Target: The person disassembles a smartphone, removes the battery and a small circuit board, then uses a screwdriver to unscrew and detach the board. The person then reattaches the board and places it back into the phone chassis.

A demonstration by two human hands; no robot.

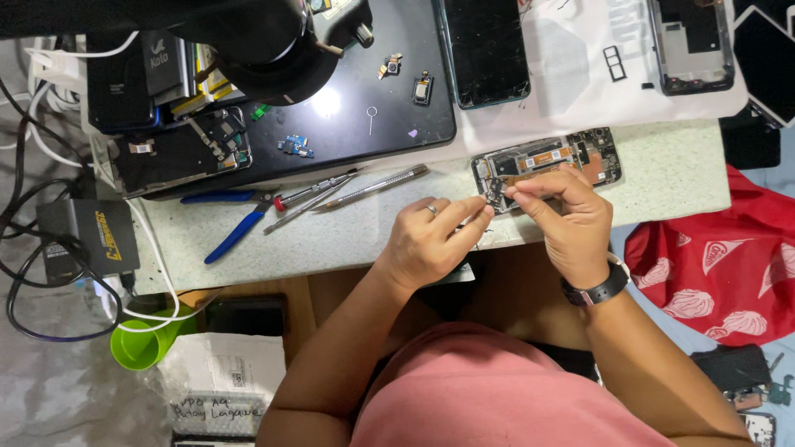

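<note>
Head view: two hands, left hand (431, 240) and right hand (567, 215), pinch small part over one opened phone (546, 161).

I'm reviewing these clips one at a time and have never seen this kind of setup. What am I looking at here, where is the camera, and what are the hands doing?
There is no machine here: the one picture comes from a camera worn on a person's head, looking down at their own two bare hands over a pale speckled worktable. The left hand, with a ring, and the right hand, above a dark wristwatch, meet at the near end of an opened phone with its insides exposed. The fingers pinch something too small to tell.

To the left lie blue-handled pliers, a red-tipped screwdriver and a metal pry tool. Behind is a black mat with small parts, and a cracked phone screen. A red cloth lies on the right.
</note>
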